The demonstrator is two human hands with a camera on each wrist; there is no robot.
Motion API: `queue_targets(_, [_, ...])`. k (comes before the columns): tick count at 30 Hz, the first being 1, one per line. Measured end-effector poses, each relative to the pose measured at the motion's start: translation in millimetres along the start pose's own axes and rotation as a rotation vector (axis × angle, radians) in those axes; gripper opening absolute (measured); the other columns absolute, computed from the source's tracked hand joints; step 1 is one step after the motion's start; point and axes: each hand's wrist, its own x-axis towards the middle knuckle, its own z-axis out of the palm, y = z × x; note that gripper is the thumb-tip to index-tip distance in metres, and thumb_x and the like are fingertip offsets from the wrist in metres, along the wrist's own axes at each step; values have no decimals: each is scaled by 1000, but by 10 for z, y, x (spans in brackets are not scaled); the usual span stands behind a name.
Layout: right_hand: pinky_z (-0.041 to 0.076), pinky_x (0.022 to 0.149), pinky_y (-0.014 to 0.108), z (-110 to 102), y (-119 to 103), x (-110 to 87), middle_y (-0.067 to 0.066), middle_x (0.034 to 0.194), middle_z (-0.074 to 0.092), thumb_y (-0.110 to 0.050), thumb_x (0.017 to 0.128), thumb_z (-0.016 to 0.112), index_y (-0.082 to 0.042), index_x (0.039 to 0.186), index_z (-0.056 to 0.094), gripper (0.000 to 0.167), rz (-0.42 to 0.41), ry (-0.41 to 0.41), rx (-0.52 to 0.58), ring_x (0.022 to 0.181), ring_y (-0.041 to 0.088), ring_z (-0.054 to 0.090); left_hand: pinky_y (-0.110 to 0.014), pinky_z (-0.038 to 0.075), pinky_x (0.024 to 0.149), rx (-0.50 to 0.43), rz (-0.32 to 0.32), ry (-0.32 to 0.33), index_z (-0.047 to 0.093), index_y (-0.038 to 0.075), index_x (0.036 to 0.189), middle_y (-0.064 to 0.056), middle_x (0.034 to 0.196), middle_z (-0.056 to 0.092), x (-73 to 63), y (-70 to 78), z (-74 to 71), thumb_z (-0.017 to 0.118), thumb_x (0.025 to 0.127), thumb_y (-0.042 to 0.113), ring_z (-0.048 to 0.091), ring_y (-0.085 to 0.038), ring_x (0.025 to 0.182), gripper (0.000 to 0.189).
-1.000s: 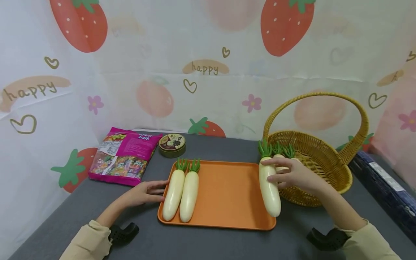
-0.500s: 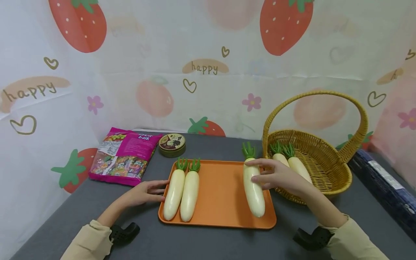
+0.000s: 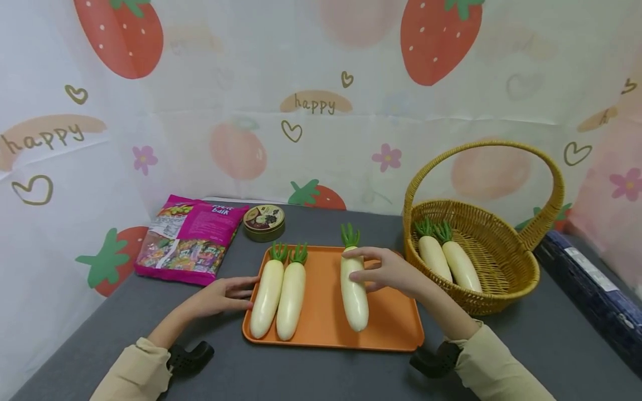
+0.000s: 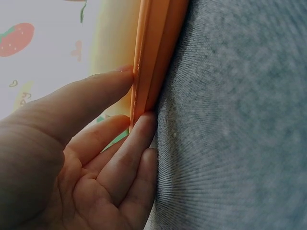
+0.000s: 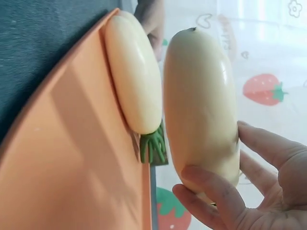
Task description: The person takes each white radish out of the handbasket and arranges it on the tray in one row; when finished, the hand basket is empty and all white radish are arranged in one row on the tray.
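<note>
My right hand [image 3: 388, 272] holds a white radish [image 3: 354, 295] with green leaf stubs between thumb and fingers. It hangs over the middle of an orange tray [image 3: 396, 317]; the right wrist view shows this radish [image 5: 201, 105] apart from the tray surface. Two more radishes, one on the outside [image 3: 267, 301] and one beside it [image 3: 291, 301], lie side by side at the tray's left end, leaves pointing away. My left hand [image 3: 218, 298] rests at the tray's left edge. In the left wrist view its thumb and fingertips touch the orange rim [image 4: 156, 52] from outside.
Right of the tray stands a wicker basket [image 3: 526, 273] with a tall handle, holding two radishes [image 3: 461, 267]. A pink candy bag [image 3: 193, 239] and a round tin [image 3: 264, 223] sit at the back left. Folded dark-blue cloth [image 3: 592, 295] lies at the right edge.
My right hand has carried the radish leftward, from beside the basket to above the middle of the tray. The two radishes in the basket now show fully. My left hand has stayed put.
</note>
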Motion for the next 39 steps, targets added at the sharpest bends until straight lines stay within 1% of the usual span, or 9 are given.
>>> queue_targets(10, [51, 73, 41, 145, 6, 192, 15, 130, 37, -20, 83, 66, -5, 129, 48, 52, -7, -15, -18, 102, 29, 51, -33, 41, 89, -22, 13, -9, 28, -12, 134, -32, 135, 27, 2, -11, -18, 59, 88, 14, 38, -37, 118, 61])
queue_targets(22, [52, 67, 34, 430, 193, 367, 14, 132, 38, -21, 84, 64, -6, 127, 51, 48, 6, -26, -158, 90, 20, 57, -33, 40, 90, -33, 7, -11, 28, -12, 134, -32, 136, 26, -8, -2, -18, 59, 88, 14, 37, -38, 118, 61])
queue_targets(24, [52, 65, 34, 467, 207, 381, 15, 132, 38, -20, 84, 64, -6, 126, 52, 46, -6, -18, -198, 87, 21, 58, -33, 40, 90, -34, 6, -8, 28, -12, 134, -32, 135, 26, -8, -3, -15, 59, 88, 14, 37, -38, 118, 61])
queue_targets(31, [42, 65, 28, 569, 184, 434, 9, 126, 49, -23, 84, 65, -10, 122, 57, 41, -81, 45, -489, 95, 18, 47, -35, 40, 91, -17, 9, -6, 29, -12, 134, -31, 135, 27, -14, 24, -21, 59, 88, 14, 38, -38, 118, 61])
queue_targets(32, [41, 62, 28, 581, 174, 439, 9, 114, 55, -23, 84, 64, -11, 122, 56, 41, -71, 43, -500, 85, 18, 49, -35, 40, 91, -17, 10, -6, 29, -12, 133, -31, 135, 27, -15, 27, -21, 59, 88, 14, 38, -38, 118, 61])
queue_targets(34, [39, 56, 26, 603, 161, 449, 9, 100, 58, -23, 84, 64, -12, 124, 56, 42, -53, 38, -517, 68, 15, 47, -35, 40, 91, -15, 13, -5, 29, -13, 133, -32, 135, 27, -16, 29, -19, 59, 88, 13, 37, -38, 118, 61])
queue_targets(36, [38, 54, 26, 625, 150, 454, 10, 98, 58, -24, 85, 63, -12, 124, 55, 42, -46, 37, -541, 60, 14, 41, -35, 40, 91, -17, 13, -3, 29, -13, 133, -32, 135, 28, -17, 24, -15, 59, 88, 14, 37, -38, 118, 61])
queue_targets(38, [41, 58, 27, 645, 150, 465, 10, 98, 59, -24, 85, 62, -12, 125, 54, 42, -49, 35, -578, 63, 16, 48, -34, 40, 90, -16, 12, 0, 29, -13, 133, -32, 135, 28, -20, 16, -11, 59, 87, 13, 38, -38, 118, 61])
queue_targets(39, [42, 62, 29, 657, 147, 469, 11, 111, 57, -24, 86, 62, -12, 125, 54, 42, -58, 38, -593, 71, 17, 51, -34, 40, 90, -18, 12, 2, 29, -13, 133, -32, 135, 28, -23, 14, -9, 59, 87, 13, 38, -38, 118, 61])
